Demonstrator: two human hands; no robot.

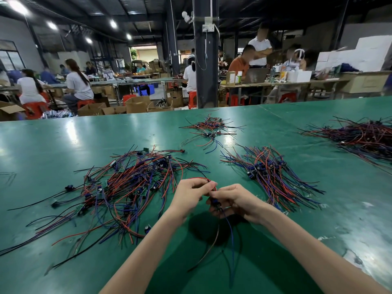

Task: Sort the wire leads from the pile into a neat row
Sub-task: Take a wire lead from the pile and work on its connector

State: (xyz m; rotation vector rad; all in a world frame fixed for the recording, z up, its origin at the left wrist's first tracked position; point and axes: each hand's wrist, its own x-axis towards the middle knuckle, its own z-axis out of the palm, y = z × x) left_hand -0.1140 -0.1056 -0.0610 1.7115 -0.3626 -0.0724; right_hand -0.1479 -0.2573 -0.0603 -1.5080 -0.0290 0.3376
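Wire lead [214,203] sits pinched between my left hand [191,195] and right hand [231,202], fingers curled tight around it.

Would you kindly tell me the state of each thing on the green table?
held lead, between both hands, wires trailing down
left hand, pinches its red wire
right hand, grips its blue part
tangled pile, loose and unsorted
sorted bundle, leads lying aligned
small far pile, loose
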